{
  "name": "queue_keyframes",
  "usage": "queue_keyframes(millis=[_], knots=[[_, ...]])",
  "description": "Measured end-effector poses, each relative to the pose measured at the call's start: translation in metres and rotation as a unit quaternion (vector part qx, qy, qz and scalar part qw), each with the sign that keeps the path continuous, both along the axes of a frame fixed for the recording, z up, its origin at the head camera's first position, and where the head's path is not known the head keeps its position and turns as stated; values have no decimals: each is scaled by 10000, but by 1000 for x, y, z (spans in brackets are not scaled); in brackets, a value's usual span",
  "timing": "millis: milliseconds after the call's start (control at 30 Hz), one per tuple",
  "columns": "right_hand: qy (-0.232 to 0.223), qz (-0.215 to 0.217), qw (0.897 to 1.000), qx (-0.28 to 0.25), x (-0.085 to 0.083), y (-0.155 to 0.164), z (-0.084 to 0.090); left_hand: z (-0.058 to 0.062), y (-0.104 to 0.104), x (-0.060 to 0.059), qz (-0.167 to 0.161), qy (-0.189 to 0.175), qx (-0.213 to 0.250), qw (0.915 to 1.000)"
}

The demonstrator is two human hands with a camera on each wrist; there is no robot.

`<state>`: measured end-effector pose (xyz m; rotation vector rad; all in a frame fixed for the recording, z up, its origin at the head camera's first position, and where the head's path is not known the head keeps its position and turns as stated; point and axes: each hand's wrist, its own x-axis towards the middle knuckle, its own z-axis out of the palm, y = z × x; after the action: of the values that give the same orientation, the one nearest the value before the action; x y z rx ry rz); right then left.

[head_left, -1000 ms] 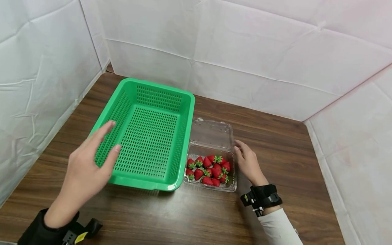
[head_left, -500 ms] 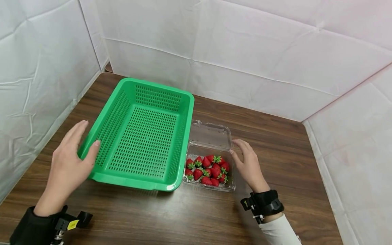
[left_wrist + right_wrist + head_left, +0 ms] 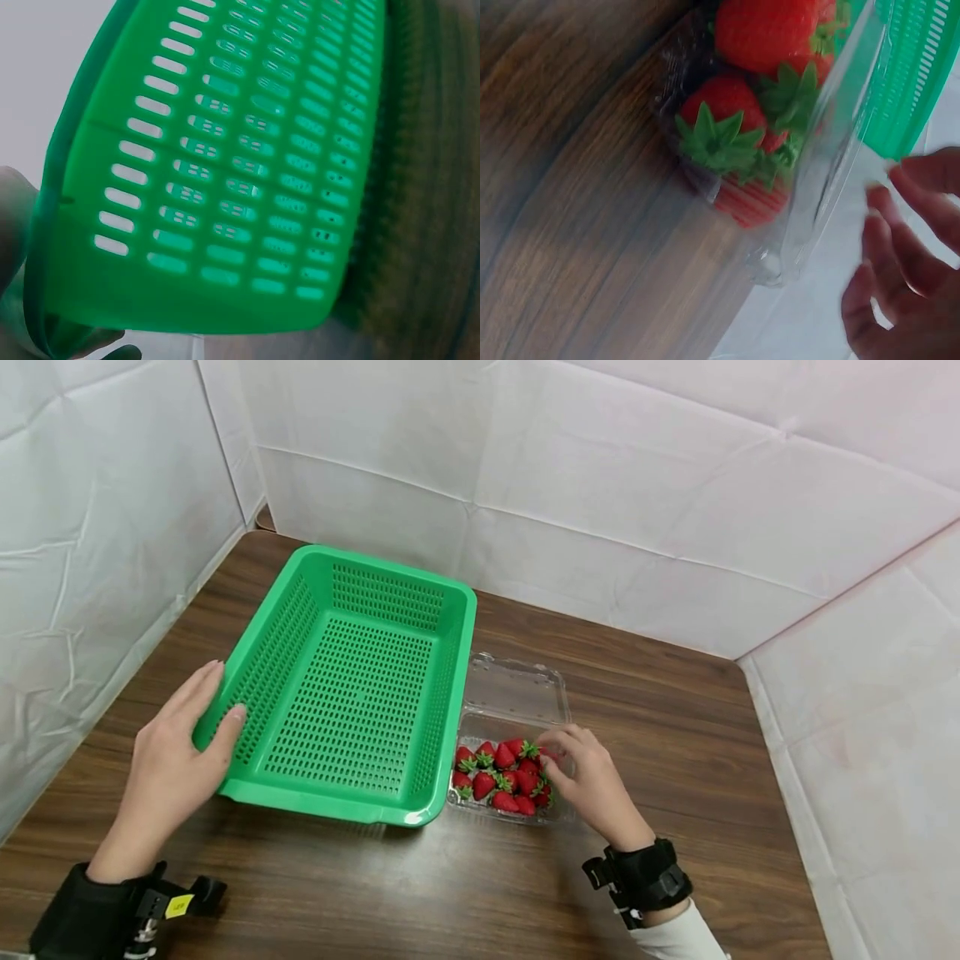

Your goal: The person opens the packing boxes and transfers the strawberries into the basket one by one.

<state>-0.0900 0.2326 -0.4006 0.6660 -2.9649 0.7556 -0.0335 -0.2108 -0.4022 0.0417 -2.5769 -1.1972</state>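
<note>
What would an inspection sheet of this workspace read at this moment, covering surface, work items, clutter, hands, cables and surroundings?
Surface: brown wood-grain table, bare where visible.
Work items: green perforated basket, nothing in it; clear clamshell box beside it, lid open, holding strawberries.
Clutter: nothing seen.
Hands: left hand rests on the basket's left rim, fingers straight; right hand reaches into the box, fingers curled over the strawberries; whether it has hold of one cannot be told.
Cables: nothing seen; black wrist mounts on both arms.
Surroundings: white sheeted walls on three sides.

The wooden surface [image 3: 675, 735] carries a green basket [image 3: 352, 693] and, just beside it, an open clamshell [image 3: 513, 739] of strawberries [image 3: 502, 772].
</note>
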Motion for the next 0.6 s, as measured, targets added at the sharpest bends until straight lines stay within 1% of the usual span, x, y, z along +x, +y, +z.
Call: queue_keyframes(millis=[133,267,367,600], knots=[[-537,155,9979,321,4,-4,-3,4,2,-2,-15,-164,-115,9998],[-759,193,9941,752,8,-5,-8,1,2,-3,40,-526,-316,9981],[-711,191,9927,958,10,-5,-10,-3,2,-3,112,-648,-421,9970],[-311,256,9917,1221,10,-6,-13,-4,4,-2,325,-590,-464,9967]])
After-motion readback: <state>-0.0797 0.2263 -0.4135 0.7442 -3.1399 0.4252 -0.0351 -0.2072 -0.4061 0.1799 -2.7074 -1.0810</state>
